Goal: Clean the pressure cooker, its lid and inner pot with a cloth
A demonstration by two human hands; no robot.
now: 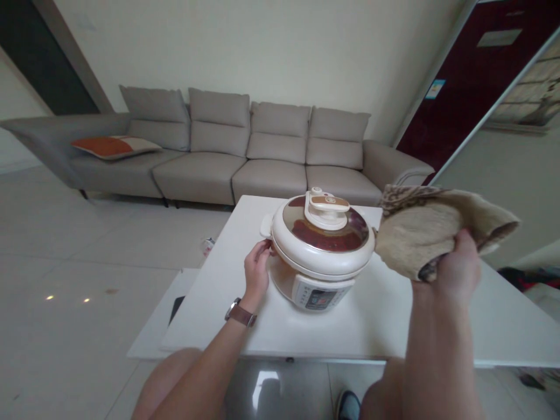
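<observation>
Electric pressure cooker [324, 265], one, cream-white, with side handle [266, 227], brown see-through lid panel [301, 233], raised lid handle [329, 211] and front control panel [321, 296]; standing upright on a white worktop [367, 335], lid in place. Patterned cloth [415, 236], one, beige and brown, partly folded, raised just beside the cooker's right side; whether it touches the rim I cannot tell from where I stand. Right hand [459, 262]: grip closed on the cloth, its loose edge spreading beyond the fingers. Left hand [257, 273], with wristwatch [240, 314]: fingers curled at the cooker's side, below the side handle; whether this grip closes on anything, I cannot tell. Handling note, in my judgement: brace the cooker's body with the left hand rather than tugging at the handle; gather the cloth into a flat pad beneath the right palm, so its loose edge cannot snag the lid handle; press lightly, since a sideways shove could slide the cooker. Background: grey sofa [201, 172], orange-and-cream cushion [116, 146].
</observation>
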